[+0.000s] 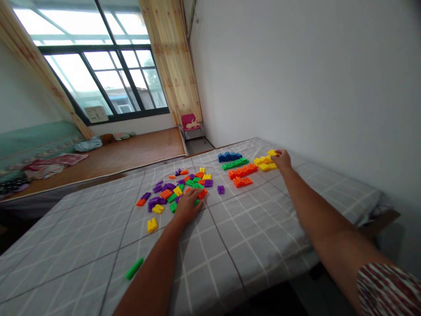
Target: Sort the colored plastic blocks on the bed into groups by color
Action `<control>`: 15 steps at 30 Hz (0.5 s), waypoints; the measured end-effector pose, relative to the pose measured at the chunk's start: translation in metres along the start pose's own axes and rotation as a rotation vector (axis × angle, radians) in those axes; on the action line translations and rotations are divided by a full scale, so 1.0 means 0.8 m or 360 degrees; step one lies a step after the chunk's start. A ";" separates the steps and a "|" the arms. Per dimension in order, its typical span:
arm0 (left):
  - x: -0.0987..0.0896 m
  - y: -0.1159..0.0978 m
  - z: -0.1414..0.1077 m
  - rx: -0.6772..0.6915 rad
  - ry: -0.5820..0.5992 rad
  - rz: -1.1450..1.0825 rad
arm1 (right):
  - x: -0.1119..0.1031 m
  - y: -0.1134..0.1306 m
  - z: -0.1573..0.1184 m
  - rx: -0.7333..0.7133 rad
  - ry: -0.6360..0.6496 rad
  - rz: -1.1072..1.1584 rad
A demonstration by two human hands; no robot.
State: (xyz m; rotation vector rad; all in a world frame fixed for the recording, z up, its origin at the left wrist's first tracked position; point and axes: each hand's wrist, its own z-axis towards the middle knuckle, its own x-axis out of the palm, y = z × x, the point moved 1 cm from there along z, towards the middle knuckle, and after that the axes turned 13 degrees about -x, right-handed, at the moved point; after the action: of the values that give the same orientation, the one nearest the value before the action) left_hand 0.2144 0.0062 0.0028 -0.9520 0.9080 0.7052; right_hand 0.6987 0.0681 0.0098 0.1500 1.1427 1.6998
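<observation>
My right hand pinches a yellow plastic block at the near side of a group of yellow blocks. My left hand lies with its fingers stretched out over the near right edge of a mixed pile of blocks, beside orange blocks and a green one. The pile holds purple blocks, green, yellow and orange pieces, partly hidden by that hand. Between the pile and the sorted rows is a purple block. Rows of blue blocks, green blocks and orange blocks lie left of the yellow group.
A grey checked cloth covers the table. Apart from the pile lie a yellow block and a green block. A white wall borders the right side. Beyond are a low bed, a pink chair and a window.
</observation>
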 end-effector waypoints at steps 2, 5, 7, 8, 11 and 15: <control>0.000 0.000 0.000 0.0006 -0.0002 -0.0005 | -0.005 -0.030 -0.004 0.0036 0.0040 -0.0166; 0.000 0.001 0.000 0.0008 -0.0002 0.0000 | -0.001 -0.047 -0.016 0.0028 0.0193 -0.0322; 0.001 0.002 0.000 -0.0002 -0.0008 0.0003 | 0.002 -0.047 -0.021 0.0022 0.0270 -0.0406; 0.001 0.002 0.000 -0.0006 -0.0009 0.0004 | 0.002 -0.046 -0.021 0.0017 0.0308 -0.0440; 0.002 0.002 0.000 -0.0013 -0.0011 0.0001 | 0.001 -0.043 -0.020 -0.0009 0.0406 -0.0489; 0.000 0.000 -0.002 -0.0007 -0.0013 -0.0020 | -0.002 -0.037 -0.020 -0.0058 0.0390 -0.0530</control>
State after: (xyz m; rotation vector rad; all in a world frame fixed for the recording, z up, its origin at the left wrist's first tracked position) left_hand 0.2142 0.0050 0.0028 -0.9574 0.8932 0.7002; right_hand 0.7098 0.0571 -0.0199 -0.2656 1.2370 1.4661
